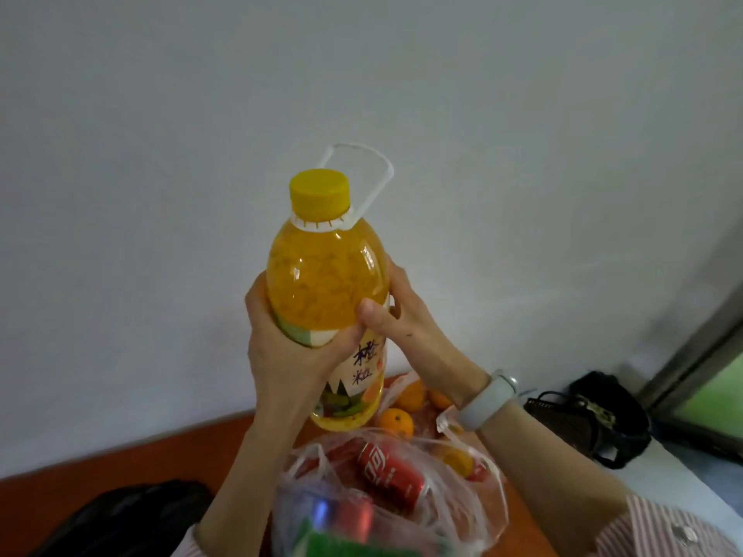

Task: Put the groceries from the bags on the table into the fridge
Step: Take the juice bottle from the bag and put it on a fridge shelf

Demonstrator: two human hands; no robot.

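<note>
A big bottle of orange juice (325, 275) with a yellow cap and a white carry handle is held up in front of the white wall, above the table. My left hand (281, 343) wraps its left side and label. My right hand (398, 319) grips its right side, thumb across the front. Below, a clear plastic bag (402, 496) on the table holds red cola cans (392, 476) and a green item. Behind it another bag holds oranges (398, 422).
The table (120, 460) is reddish-brown and stands against the wall. A black bag (128, 516) lies at its front left. To the right, a dark handbag (591, 416) sits on a pale surface beside a window frame (699, 347).
</note>
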